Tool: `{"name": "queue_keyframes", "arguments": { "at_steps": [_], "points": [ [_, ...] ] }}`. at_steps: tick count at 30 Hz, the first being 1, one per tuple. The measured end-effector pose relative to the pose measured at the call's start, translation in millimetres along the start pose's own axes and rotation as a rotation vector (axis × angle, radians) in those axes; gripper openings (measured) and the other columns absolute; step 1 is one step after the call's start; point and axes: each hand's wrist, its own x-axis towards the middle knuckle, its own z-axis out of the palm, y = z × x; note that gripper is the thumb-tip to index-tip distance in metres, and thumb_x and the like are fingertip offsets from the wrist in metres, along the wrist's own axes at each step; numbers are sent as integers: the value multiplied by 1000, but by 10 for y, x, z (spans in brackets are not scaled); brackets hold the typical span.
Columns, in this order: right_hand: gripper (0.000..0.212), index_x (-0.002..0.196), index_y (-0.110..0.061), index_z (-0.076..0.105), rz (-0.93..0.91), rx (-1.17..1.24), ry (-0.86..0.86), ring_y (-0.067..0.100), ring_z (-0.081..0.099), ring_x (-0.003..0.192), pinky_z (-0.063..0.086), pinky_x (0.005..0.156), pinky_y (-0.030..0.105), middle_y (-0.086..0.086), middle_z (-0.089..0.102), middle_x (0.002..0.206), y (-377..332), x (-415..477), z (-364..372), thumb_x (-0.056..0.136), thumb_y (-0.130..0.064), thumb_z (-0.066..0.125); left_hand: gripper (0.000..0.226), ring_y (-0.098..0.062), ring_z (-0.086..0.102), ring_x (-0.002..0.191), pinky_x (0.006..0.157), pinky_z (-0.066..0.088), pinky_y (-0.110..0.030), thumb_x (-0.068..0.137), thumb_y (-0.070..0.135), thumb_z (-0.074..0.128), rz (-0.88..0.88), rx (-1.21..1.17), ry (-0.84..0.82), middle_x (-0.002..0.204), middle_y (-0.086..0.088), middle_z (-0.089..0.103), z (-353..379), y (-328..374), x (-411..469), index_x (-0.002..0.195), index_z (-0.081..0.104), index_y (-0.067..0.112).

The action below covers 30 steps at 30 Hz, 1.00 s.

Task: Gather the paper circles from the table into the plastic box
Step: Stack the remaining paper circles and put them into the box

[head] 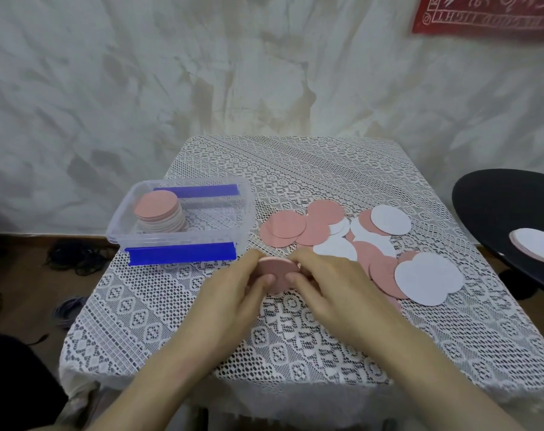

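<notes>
A small stack of pink paper circles (275, 270) stands on edge on the lace tablecloth, held between both hands. My left hand (233, 293) grips its left side with curled fingers, and my right hand (329, 284) grips its right side. Several loose pink and white circles (342, 241) lie scattered to the right of my hands. The clear plastic box (183, 236) with blue clip handles sits at the table's left, holding a stack of circles (160, 213) in its left half.
A black round chair seat (506, 213) at the right edge carries a few more circles (536, 245). The small table (295, 163) stands against a white wall. Dark cables lie on the floor at the left.
</notes>
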Motion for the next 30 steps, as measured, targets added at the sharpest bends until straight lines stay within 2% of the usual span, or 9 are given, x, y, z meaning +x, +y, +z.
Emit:
{"name": "queue_keyframes", "arguments": {
  "at_steps": [3, 9, 12, 14, 17, 21, 24, 27, 30],
  "points": [
    [13, 96, -31, 49, 23, 94, 29, 8, 54, 66, 46, 62, 35, -10, 58, 73, -74, 34, -12, 103, -42, 45, 4, -9, 58, 72, 63, 45, -27, 98, 35, 55, -22, -51, 46, 75, 10, 63, -125, 28, 10, 96, 52, 32],
    [16, 90, -28, 54, 72, 253, 61, 9, 59, 63, 48, 63, 34, -6, 64, 69, -338, 329, 4, 101, -39, 52, 7, -10, 59, 67, 59, 48, -27, 96, 36, 60, -106, -154, 171, 79, 11, 67, -388, -53, 42, 100, 55, 39],
    [9, 95, -32, 57, 60, 300, 51, 6, 61, 61, 51, 62, 34, -10, 65, 72, -474, 528, 42, 100, -39, 55, 9, -12, 62, 70, 66, 53, -39, 94, 36, 61, -130, -180, 212, 82, 10, 69, -553, -172, 63, 101, 58, 39],
    [4, 103, -37, 56, 55, 346, 37, 5, 64, 64, 54, 65, 36, -12, 66, 76, -556, 687, 69, 99, -38, 57, 11, -11, 62, 72, 68, 53, -39, 94, 39, 60, -153, -202, 231, 85, 14, 69, -665, -265, 83, 104, 59, 42],
    [8, 101, -40, 57, 84, 478, -6, 8, 63, 57, 52, 56, 35, -7, 67, 77, -684, 947, 104, 98, -33, 60, 22, -17, 64, 71, 71, 56, -46, 90, 43, 60, -202, -274, 272, 88, 12, 72, -849, -410, 118, 112, 59, 46],
    [8, 102, -30, 61, 145, 640, -73, 14, 62, 54, 50, 46, 30, 1, 68, 74, -807, 1316, 149, 99, -22, 61, 21, -11, 62, 63, 65, 53, -41, 94, 39, 62, -283, -236, 344, 92, 23, 68, -1088, -613, 150, 110, 58, 52],
    [4, 102, -19, 61, 168, 677, -99, 15, 59, 55, 47, 44, 29, -2, 66, 66, -859, 1571, 172, 99, -16, 61, 23, -3, 52, 55, 60, 43, -34, 94, 40, 60, -320, -135, 427, 94, 24, 63, -1224, -716, 124, 117, 61, 44],
    [4, 102, -14, 61, 190, 689, -134, 12, 55, 51, 44, 41, 27, -2, 65, 63, -917, 1793, 216, 99, -12, 60, 31, 0, 56, 68, 70, 49, -38, 94, 47, 55, -379, -10, 459, 106, 22, 57, -1315, -780, 127, 124, 59, 42],
    [8, 107, -11, 60, 217, 663, -179, 11, 54, 49, 42, 41, 25, -1, 64, 63, -949, 1986, 312, 99, -13, 59, 38, -10, 62, 87, 79, 53, -42, 96, 46, 55, -404, 69, 428, 114, 20, 49, -1351, -817, 161, 133, 56, 39]
  ]
}}
